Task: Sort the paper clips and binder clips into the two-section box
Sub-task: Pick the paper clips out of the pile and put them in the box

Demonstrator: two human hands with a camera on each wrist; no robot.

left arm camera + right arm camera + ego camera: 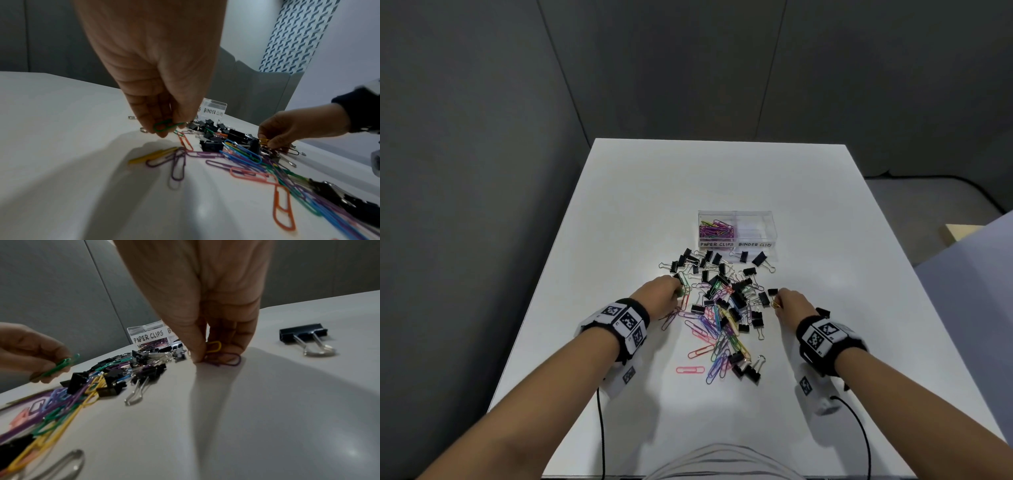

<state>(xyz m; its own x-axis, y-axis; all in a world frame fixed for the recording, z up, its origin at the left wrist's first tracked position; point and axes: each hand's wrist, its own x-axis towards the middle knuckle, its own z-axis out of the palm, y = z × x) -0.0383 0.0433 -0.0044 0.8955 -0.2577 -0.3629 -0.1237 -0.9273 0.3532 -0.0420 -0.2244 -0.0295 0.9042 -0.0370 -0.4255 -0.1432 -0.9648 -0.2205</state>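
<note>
On white table (619, 212) between grey walls (465, 102), left hand (662, 291) pinching green paper clip (164, 125), right hand (792, 301) pinching yellow paper clip (214, 346)

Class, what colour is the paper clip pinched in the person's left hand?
Green. The left hand pinches a green paper clip; the left wrist view shows it best.

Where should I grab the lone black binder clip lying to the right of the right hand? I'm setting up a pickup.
Probably pinch the black binder clip across its black body, coming from above. The body stands proud of the table; its wire handles lie flat toward the camera, harder to get under.
</note>
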